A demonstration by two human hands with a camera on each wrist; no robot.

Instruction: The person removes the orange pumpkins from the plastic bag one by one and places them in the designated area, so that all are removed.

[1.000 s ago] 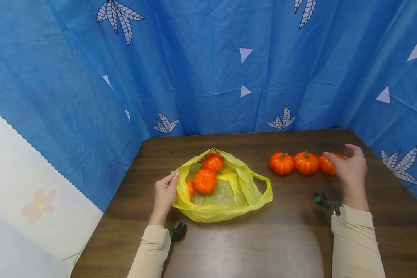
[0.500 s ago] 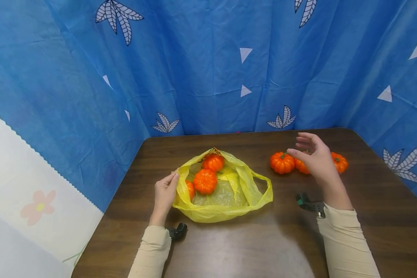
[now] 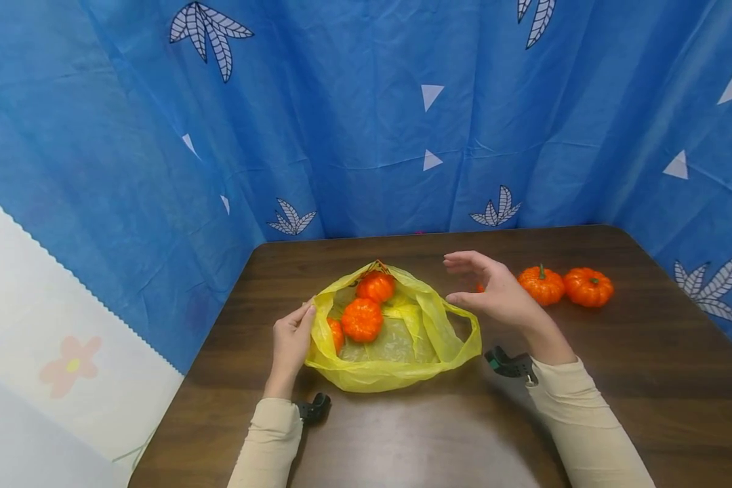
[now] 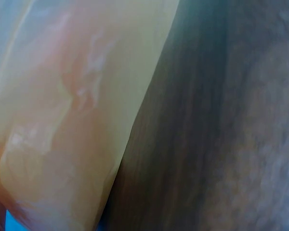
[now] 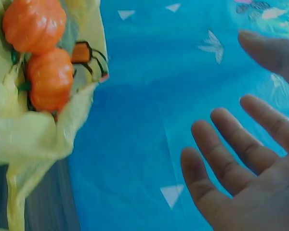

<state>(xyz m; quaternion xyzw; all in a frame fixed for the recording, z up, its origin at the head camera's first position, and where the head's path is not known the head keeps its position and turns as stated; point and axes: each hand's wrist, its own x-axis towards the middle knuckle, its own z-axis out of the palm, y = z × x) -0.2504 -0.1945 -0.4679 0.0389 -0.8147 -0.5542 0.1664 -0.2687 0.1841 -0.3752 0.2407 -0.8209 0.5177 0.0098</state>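
Leftward comes the right hand [image 3: 486,285], fingers apart and empty, now near the yellow bag [image 3: 378,381], whose left edge the left hand [image 3: 291,339] pinches! Three pumpkins [image 3: 362,320] are in; three more pumpkins [image 3: 543,287], one mostly hidden, remain on the table [image 3: 402,440] at right.

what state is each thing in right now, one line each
yellow bag: open, mouth facing up, part filled
left hand: pinching the bag's rim
right hand: empty, fingers extended, thumb apart
pumpkins in the bag: three visible, one partly hidden by the bag's side
two pumpkins at right: side by side on the table, not held
pumpkin behind the right hand: mostly hidden
blue curtain: hanging, creased
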